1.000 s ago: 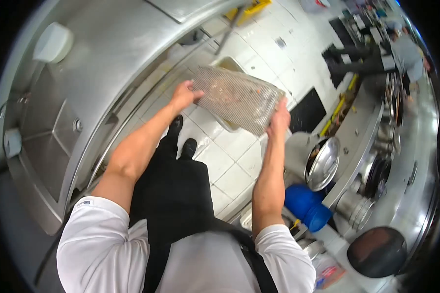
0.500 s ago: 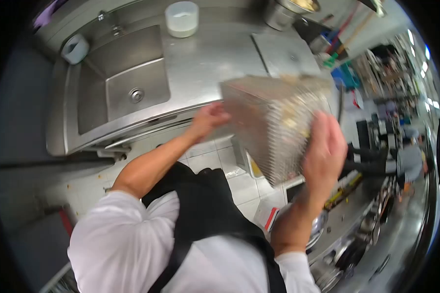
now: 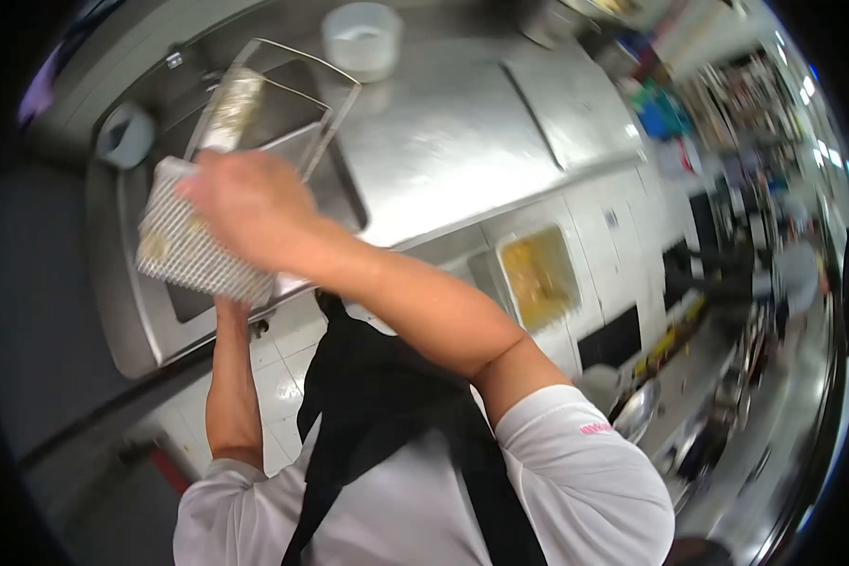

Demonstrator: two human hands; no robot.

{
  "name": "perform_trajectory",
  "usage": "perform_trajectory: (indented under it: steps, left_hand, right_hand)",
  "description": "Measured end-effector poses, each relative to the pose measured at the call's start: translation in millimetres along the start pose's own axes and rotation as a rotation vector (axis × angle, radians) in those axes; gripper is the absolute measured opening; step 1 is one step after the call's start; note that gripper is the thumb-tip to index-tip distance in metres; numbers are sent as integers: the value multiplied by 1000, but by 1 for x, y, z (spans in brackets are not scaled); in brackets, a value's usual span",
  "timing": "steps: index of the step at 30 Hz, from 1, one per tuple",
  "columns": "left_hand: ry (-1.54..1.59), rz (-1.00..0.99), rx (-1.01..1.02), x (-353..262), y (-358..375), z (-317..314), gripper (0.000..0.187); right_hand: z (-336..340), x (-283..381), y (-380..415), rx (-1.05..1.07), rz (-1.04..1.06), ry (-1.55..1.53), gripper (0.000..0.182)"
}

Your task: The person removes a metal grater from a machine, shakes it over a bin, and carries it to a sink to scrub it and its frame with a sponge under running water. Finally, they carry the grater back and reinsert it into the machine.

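Observation:
A metal mesh basket [image 3: 193, 245] is tilted over the sink [image 3: 354, 203], with pale yellow bits stuck to its mesh. A wire frame [image 3: 334, 62], apparently part of the basket, reaches up beyond it toward the tap. My right hand [image 3: 259, 208] crosses in front of me with its fingers bent over the basket's upper side; it is blurred but closed on it. Under the basket's lower edge is my left hand [image 3: 233, 309], its fingers hidden behind the mesh. A shiny, pale, strip-like surface [image 3: 236, 106] shows inside the wire frame; I cannot make out what it is.
A white round tub [image 3: 362, 42] stands on the steel counter [image 3: 443, 141] right of the sink. A pale container [image 3: 125, 135] sits at the sink's left corner. Low on the right is a tub of yellowish liquid [image 3: 538, 278]. Another person [image 3: 792, 278] is farther right.
Both hands and the basket have moved left, from in front of the counter to over the sink. The basket has turned, its mesh side now toward me. The tub of yellowish liquid is now uncovered.

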State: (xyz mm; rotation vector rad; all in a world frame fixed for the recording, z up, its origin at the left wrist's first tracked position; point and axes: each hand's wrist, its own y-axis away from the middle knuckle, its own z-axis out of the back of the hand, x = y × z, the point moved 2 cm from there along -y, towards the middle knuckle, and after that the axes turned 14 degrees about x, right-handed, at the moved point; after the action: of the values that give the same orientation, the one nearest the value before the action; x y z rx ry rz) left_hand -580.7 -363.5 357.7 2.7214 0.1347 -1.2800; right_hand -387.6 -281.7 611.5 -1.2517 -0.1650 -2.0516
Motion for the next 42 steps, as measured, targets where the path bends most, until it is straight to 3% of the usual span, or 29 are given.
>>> perform_trajectory:
  steps: [4,6,9,13,16,19,23,26,29,31,32,33,35,38,39,42]
  left_hand:
    - [-65,123,-190,-17,-15,106,32]
    - [-231,275,-372,-20,-12,126,44]
    - [-409,394,-566,-21,-26,139,57]
    - [-709,393,-539,-19,-77,188,55]
    - [-923,407,-453,-12,-101,217,45]
    - [-1166,469,-484,-3,-121,220,42]
    - [-1179,398,-519,-10,-129,194,45]
    - [-1246,451,-506,2,-133,206,49]
    - [-1235,468,-487,16,-138,206,53]
    - [-1199,433,-462,19,-138,198,55]
    - [-1184,399,-447,18,-140,189,55]
    - [-1168,375,-437,21,-140,183,55]
    - [-1205,419,-479,33,-149,177,56]
    - [-1161,497,-469,22,-160,153,57]
    - [-1147,506,-456,23,-163,152,57]
    - [-1137,496,-479,31,-174,151,52]
  right_hand:
    - [-61,-84,-87,1,-120,2,38]
    - [-83,-141,-108,7,-107,-59,35]
    - [-118,-251,-130,70,-331,-314,34]
    - [-179,-380,-136,-5,-524,-648,43]
    - [-198,-412,-125,9,-685,-938,46]
    - [-200,-426,-118,51,-840,-881,47]
    - [-205,-473,-124,32,-756,-833,45]
    - [-183,-486,-144,244,-873,-528,42]
    - [-147,-486,-203,190,-503,34,36]
    - [-122,-393,-258,6,-334,288,26]
    - [-116,-369,-281,-14,-165,363,25]
    - [-113,-346,-304,49,-171,534,34]
    - [-119,-339,-333,-37,141,643,36]
    - [-125,-316,-339,156,23,729,36]
    - [-131,-315,-336,193,73,831,43]
    - [-122,-312,-327,33,-124,565,40]
